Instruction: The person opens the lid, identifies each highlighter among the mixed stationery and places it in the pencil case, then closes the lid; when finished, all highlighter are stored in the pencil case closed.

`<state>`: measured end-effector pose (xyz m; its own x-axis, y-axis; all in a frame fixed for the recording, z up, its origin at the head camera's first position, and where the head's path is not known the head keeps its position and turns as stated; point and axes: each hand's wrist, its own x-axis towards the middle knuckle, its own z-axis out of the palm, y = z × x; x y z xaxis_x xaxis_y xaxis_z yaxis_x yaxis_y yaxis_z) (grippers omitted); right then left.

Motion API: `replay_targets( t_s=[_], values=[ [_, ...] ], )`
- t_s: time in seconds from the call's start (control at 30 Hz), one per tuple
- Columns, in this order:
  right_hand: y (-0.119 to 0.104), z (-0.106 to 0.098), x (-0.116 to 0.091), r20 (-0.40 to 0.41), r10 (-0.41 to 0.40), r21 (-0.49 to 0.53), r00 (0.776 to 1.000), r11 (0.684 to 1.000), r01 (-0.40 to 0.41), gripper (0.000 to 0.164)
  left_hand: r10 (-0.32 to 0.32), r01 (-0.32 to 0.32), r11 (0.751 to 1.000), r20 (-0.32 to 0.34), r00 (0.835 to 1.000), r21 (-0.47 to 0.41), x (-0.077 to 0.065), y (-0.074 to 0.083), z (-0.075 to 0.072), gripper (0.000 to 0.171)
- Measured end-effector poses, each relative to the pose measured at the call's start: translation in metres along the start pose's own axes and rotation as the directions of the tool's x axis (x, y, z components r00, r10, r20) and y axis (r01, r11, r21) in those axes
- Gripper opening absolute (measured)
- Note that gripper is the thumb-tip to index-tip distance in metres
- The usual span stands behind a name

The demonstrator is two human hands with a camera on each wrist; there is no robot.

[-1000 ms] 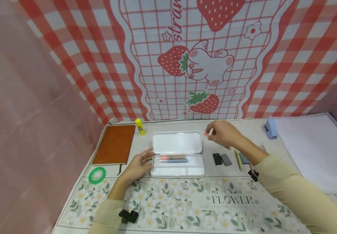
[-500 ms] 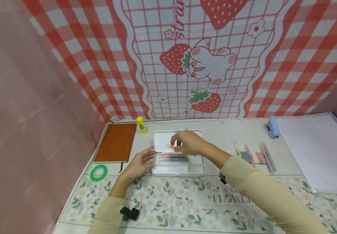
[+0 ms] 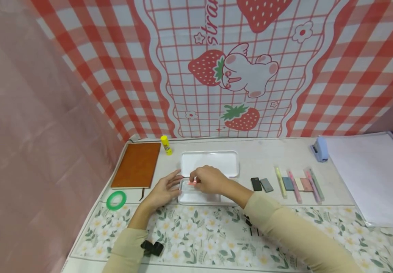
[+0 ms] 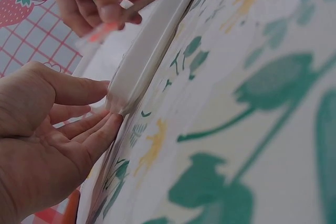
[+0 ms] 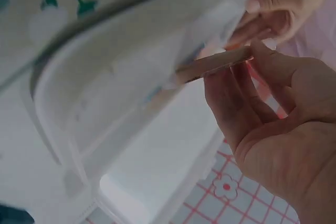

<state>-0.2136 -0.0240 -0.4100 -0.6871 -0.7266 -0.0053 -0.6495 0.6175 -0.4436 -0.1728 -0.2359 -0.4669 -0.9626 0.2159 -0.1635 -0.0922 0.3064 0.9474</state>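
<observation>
A white pencil case [image 3: 199,198] lies on the table with its lid [image 3: 210,163] folded back. My left hand [image 3: 163,191] holds its left end, thumb at the rim and fingers against the side in the left wrist view. My right hand [image 3: 210,179] is over the case's rear compartment. Between its thumb and fingers it pinches a slim pen [image 5: 215,65], brownish along the body with an orange-red part [image 4: 102,32] near a clear end. A bluish pen tip [image 5: 152,97] shows inside the case; in the head view the right hand covers the pens there.
Left of the case are a brown notebook [image 3: 136,165], a yellow glue stick [image 3: 166,145] and a green tape ring [image 3: 116,200]. To the right lie black [image 3: 256,184] and grey [image 3: 266,185] small blocks, several pens [image 3: 295,186], a blue stapler [image 3: 320,149] and a white sheet [image 3: 370,178].
My right hand has carried the pen leftward from beside the lid, across it, and down over the rear compartment. My left hand stays at the case's left end.
</observation>
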Motion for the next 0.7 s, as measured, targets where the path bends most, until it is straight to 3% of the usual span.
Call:
replay_targets(
  t_s=[0.33, 0.7],
  values=[
    [-0.005, 0.024, -0.001, -0.059, 0.062, -0.078, 0.996, 0.995, -0.067, 0.019, 0.002, -0.002, 1.0, -0.008, 1.0, -0.004, -0.001, 0.001, 0.002, 0.077],
    [-0.007, 0.025, -0.002, -0.062, 0.082, -0.06, 0.995, 0.995, -0.086, 0.024, 0.004, -0.004, 1.0, -0.006, 1.0, -0.002, -0.001, 0.001, 0.002, 0.077]
  ],
)
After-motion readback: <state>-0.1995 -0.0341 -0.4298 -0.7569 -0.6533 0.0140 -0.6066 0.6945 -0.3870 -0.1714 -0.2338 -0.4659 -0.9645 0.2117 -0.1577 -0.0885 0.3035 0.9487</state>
